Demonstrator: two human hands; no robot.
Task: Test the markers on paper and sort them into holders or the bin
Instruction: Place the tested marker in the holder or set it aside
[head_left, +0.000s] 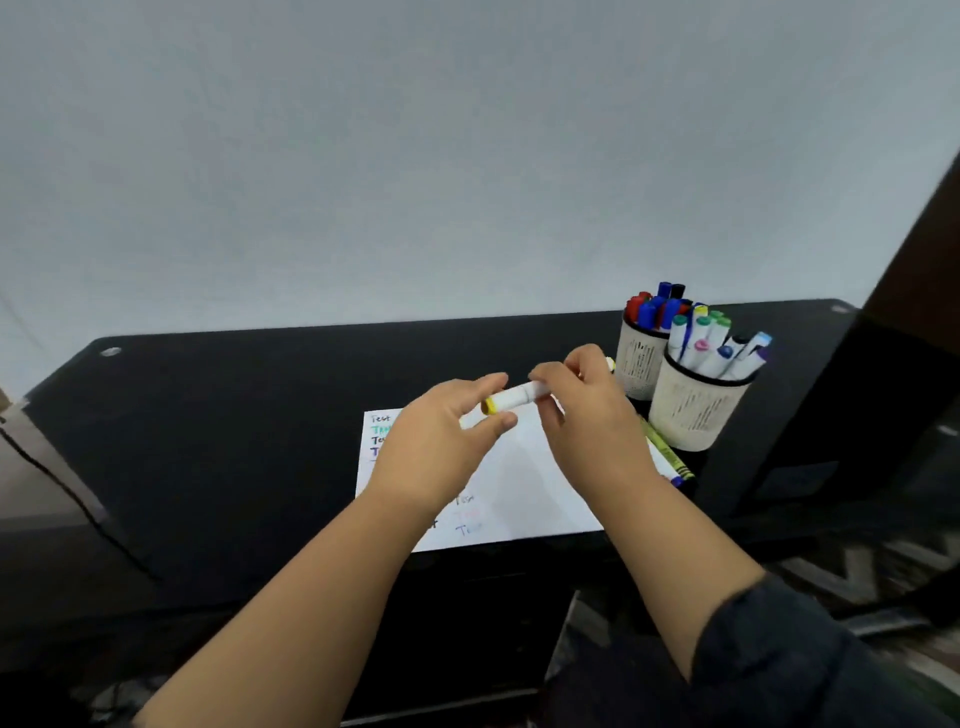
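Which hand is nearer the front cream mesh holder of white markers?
Right. The right hand is just left of the front cream mesh holder, gripping the yellow-capped white marker; the left hand is farther left, over the paper.

1. A plain, pale grey-white wall fills the upper half of the view, evenly and softly lit.
2. A black tabletop stands against the wall, with small round silver fittings near its far left and far right corners.
3. A dark brown piece of furniture rises at the right edge, with a black panel below it.
4. A rug with a grey-and-white zigzag pattern covers the floor at lower right.
5. A brownish surface shows at the left edge, crossed by a thin dark cable.
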